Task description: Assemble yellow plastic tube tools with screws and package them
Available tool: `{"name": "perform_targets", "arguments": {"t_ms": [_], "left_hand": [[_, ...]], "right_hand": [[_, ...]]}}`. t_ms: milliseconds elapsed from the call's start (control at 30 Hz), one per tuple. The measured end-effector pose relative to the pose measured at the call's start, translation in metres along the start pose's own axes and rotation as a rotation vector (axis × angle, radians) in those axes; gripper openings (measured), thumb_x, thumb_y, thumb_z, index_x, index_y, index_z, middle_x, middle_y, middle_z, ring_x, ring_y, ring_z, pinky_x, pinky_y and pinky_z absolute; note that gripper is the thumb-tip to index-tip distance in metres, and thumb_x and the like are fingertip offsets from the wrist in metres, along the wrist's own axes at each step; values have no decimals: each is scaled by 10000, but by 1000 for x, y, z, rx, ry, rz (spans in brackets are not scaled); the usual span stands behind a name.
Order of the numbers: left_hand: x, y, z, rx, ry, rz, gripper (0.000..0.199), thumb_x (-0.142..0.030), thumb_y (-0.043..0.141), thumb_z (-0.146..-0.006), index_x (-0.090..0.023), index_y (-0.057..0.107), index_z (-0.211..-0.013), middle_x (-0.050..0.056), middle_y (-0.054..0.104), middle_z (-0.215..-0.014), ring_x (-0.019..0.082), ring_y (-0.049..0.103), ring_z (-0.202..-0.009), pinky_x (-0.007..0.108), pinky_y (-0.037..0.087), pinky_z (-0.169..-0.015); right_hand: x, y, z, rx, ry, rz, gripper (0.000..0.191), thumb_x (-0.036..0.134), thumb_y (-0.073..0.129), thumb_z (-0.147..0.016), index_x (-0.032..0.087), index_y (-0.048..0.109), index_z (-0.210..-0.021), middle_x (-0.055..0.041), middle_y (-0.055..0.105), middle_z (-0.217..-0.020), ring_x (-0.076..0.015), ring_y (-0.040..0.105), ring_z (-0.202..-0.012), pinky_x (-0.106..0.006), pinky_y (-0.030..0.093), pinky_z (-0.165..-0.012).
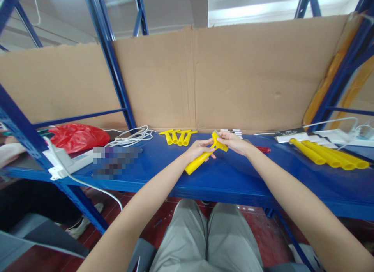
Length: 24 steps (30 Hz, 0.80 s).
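Observation:
A yellow tool (200, 163) with a thick tubular handle and a wide head is held above the blue shelf (163, 174). My left hand (201, 148) is closed round its neck, where the handle meets the head. The fingers of my right hand (233, 142) pinch the tool's head, at its upper edge near a small pale piece that I cannot make out clearly. The handle's open end points down and to the left. Behind my left hand, several yellow T-shaped pieces (181, 138) stand in a row at the back of the shelf.
Several yellow tubes (330, 157) lie at the right. Red sticks (263, 149) and small white items (233, 132) are near my right hand. At the left are a red bag (78, 137), white cables (131, 137) and a power strip (78, 163). Cardboard (248, 77) stands behind.

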<state>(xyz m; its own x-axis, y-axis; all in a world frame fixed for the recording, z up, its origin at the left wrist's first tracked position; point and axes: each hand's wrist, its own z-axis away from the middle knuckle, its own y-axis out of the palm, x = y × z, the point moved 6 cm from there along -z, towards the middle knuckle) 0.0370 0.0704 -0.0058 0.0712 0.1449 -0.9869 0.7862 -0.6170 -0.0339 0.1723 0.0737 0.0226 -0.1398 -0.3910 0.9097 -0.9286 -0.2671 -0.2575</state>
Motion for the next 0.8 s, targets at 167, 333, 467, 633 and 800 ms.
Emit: {"name": "perform_targets", "arguments": {"t_ms": [167, 333, 467, 633, 800], "left_hand": [[1, 0, 0, 6, -1, -7, 536, -149, 700, -733, -197, 605, -1258, 109, 714, -963, 145, 655, -606, 196, 437, -446], [-2, 2, 2, -9, 5, -37, 535, -139, 683, -747, -186, 593, -1272, 109, 713, -961, 133, 645, -575, 196, 429, -437], [-6, 5, 4, -12, 6, -71, 531, -128, 674, -756, -174, 586, -1278, 94, 721, -887, 123, 634, -547, 190, 424, -436], [-8, 8, 7, -3, -13, -114, 521, -111, 636, -781, -156, 568, -1295, 48, 697, -667, 103, 580, -440, 186, 401, -415], [-10, 9, 7, -13, -11, -111, 526, -88, 642, -756, -149, 584, -1275, 74, 722, -795, 119, 627, -516, 184, 426, -431]], "right_hand": [[-2, 0, 0, 3, 8, -5, 290, 406, 719, -682, 209, 539, -796, -5, 628, -795, -145, 577, -721, -279, 456, -669], [-3, 1, -1, -20, 5, 15, 300, 418, 720, -678, 208, 528, -773, 13, 621, -750, -131, 565, -680, -267, 443, -651], [-2, 1, -1, -30, -2, 15, 303, 414, 721, -674, 205, 523, -769, 20, 609, -730, -120, 549, -650, -257, 432, -624], [-4, -1, 0, -10, 13, 33, 271, 394, 710, -693, 204, 546, -795, 10, 620, -746, -120, 550, -647, -260, 435, -623], [-4, -2, -1, 5, 1, 61, 282, 402, 719, -695, 202, 554, -808, 2, 626, -756, -125, 557, -663, -261, 445, -631]]}}
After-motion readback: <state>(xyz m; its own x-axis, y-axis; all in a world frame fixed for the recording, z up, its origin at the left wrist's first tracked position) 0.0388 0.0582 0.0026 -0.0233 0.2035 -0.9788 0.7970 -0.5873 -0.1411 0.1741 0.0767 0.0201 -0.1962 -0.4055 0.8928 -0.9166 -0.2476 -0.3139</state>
